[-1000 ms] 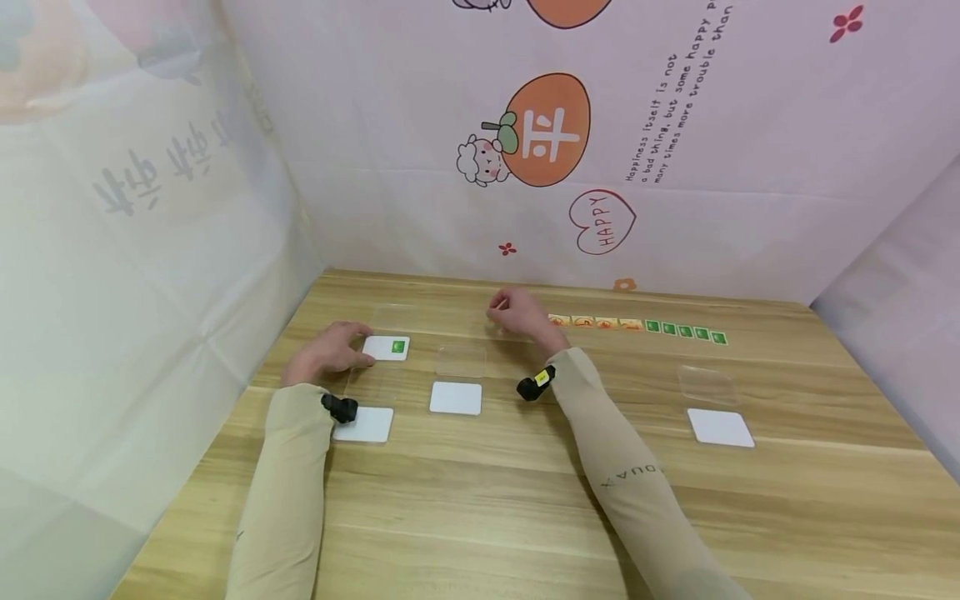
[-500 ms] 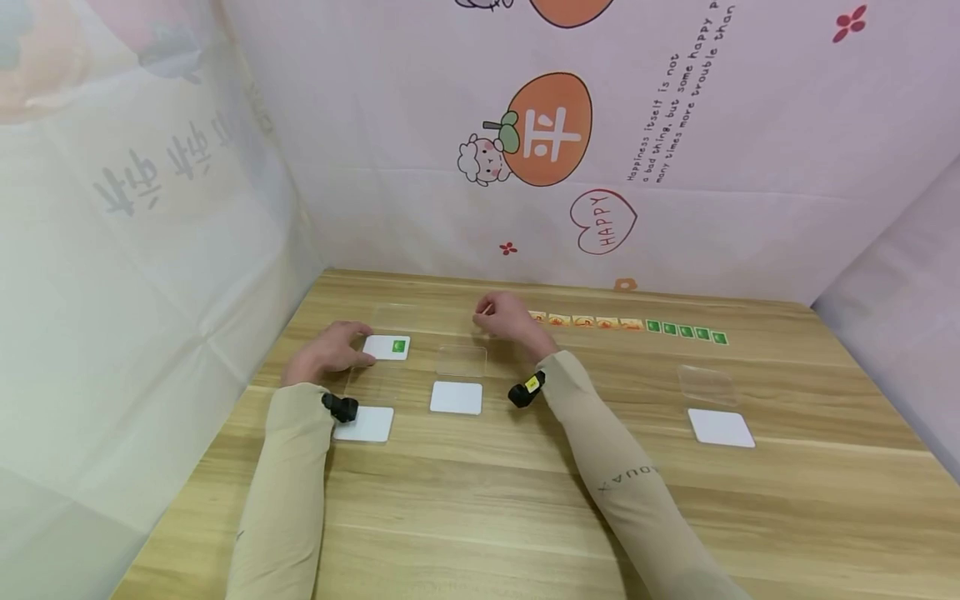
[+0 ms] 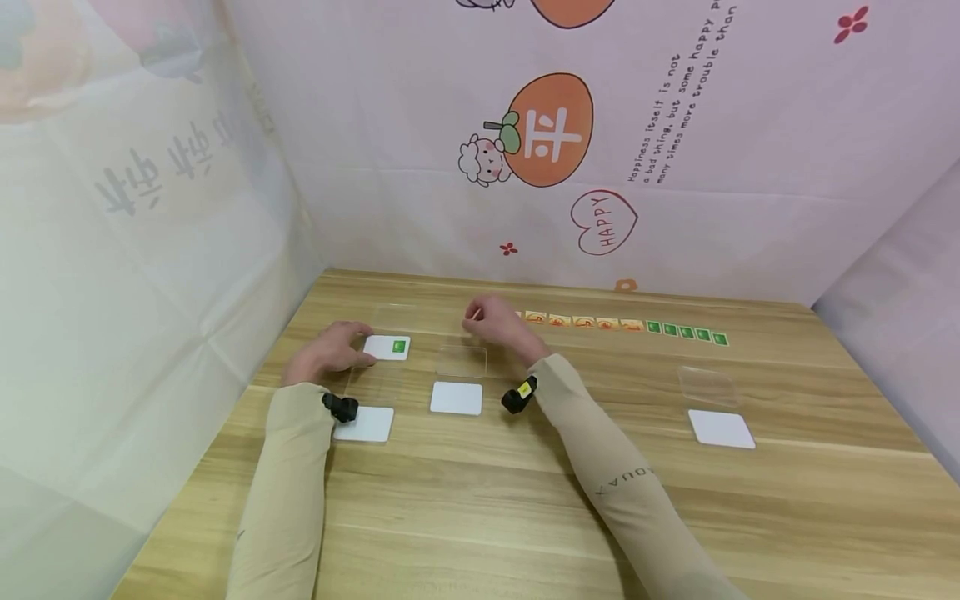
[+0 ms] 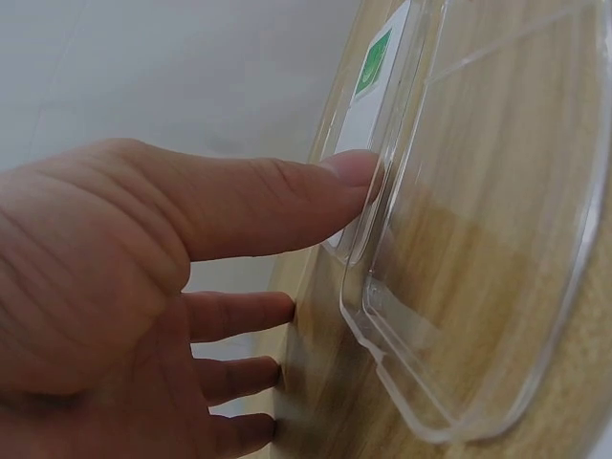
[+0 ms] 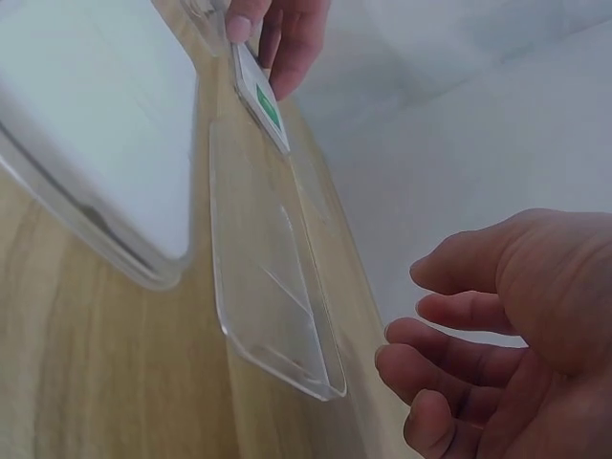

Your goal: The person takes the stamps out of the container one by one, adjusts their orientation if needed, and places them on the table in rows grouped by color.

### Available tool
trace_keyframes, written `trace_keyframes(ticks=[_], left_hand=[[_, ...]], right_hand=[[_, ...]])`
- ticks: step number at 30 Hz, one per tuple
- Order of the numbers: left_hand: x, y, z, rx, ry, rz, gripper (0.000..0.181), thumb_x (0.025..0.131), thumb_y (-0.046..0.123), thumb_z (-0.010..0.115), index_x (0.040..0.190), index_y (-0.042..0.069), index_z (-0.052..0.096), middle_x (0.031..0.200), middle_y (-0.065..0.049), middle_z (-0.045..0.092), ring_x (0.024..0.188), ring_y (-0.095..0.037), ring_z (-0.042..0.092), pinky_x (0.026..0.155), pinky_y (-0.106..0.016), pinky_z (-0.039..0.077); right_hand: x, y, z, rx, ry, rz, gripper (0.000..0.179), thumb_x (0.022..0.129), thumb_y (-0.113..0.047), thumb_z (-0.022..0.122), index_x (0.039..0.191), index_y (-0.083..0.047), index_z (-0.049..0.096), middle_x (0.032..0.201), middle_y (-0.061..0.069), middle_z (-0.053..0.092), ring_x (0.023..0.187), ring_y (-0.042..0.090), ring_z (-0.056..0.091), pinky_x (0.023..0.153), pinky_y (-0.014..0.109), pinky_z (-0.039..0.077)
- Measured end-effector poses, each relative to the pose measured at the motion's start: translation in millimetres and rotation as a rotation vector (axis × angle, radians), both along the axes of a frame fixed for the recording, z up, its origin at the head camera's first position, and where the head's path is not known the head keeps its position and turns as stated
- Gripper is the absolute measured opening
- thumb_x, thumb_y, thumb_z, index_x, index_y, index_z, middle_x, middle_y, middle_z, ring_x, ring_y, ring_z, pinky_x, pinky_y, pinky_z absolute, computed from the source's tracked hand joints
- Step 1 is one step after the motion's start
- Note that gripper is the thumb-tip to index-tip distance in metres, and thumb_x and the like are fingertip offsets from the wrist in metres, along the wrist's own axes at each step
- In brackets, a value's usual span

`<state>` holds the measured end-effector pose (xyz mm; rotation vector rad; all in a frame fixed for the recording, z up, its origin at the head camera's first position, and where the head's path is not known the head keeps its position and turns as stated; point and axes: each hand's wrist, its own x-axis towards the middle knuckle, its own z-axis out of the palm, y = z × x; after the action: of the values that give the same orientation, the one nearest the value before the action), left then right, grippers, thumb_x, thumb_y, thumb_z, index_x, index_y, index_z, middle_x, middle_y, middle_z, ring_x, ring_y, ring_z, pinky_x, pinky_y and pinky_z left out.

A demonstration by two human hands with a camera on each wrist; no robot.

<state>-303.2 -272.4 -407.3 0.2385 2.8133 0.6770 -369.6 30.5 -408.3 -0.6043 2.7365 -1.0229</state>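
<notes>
My left hand point(image 3: 333, 347) holds a white card point(image 3: 380, 347) with a small green sticker point(image 3: 399, 347) by its edges. Its thumb lies along the near edge, and a finger reaches the far edge. In the left wrist view the card point(image 4: 360, 124) sits at a clear plastic case, with a clear plastic part point(image 4: 478, 220) in front. My right hand point(image 3: 498, 321) is over the back of the table, left of a row of small stickers. Its fingers curl loosely in the right wrist view, with a gap between thumb and index finger and nothing showing there.
Orange stickers point(image 3: 583, 322) and green stickers point(image 3: 686, 332) line the back. White cards stand nearer: one at left point(image 3: 365, 425), a middle card point(image 3: 457, 398) and a right-hand card point(image 3: 722, 428). Clear plastic pieces lie behind them, such as a middle lid point(image 3: 462, 362). A printed cloth point(image 3: 420, 217) hangs behind.
My right hand has moved left along the back of the table, uncovering more orange stickers at the row's left end. The left hand has stayed on the white card.
</notes>
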Motion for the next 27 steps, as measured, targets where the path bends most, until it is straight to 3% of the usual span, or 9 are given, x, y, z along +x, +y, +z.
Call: trace_keyframes(ticks=[9, 17, 27], left_hand=[[-0.2, -0.3, -0.8, 0.022, 0.015, 0.012, 0.054, 0.091, 0.023, 0.069, 0.137, 0.001, 0.05, 0.147, -0.029, 0.041, 0.138, -0.046, 0.035, 0.114, -0.06, 0.028], [-1.4, 2.9, 0.2, 0.017, 0.0, -0.001, 0.056, 0.092, 0.025, 0.068, 0.14, 0.002, 0.049, 0.149, -0.029, 0.038, 0.139, -0.046, 0.032, 0.114, -0.06, 0.027], [-1.2, 1.4, 0.4, 0.008, 0.011, -0.008, 0.055, 0.092, 0.023, 0.067, 0.139, 0.001, 0.049, 0.148, -0.029, 0.04, 0.138, -0.046, 0.034, 0.114, -0.06, 0.028]], right_hand=[[2.9, -12.9, -4.8, 0.014, 0.01, 0.055, 0.016, 0.094, -0.021, 0.062, 0.101, -0.007, 0.064, 0.094, 0.008, 0.066, 0.078, 0.017, 0.059, 0.065, 0.025, 0.048], [8.3, -20.0, -2.0, 0.052, 0.054, 0.056, 0.015, 0.094, -0.021, 0.063, 0.1, -0.008, 0.065, 0.094, 0.005, 0.066, 0.079, 0.016, 0.059, 0.066, 0.025, 0.048], [12.3, -37.1, 0.1, 0.078, 0.039, 0.075, 0.015, 0.095, -0.023, 0.062, 0.102, -0.01, 0.063, 0.094, 0.004, 0.065, 0.079, 0.016, 0.058, 0.065, 0.025, 0.046]])
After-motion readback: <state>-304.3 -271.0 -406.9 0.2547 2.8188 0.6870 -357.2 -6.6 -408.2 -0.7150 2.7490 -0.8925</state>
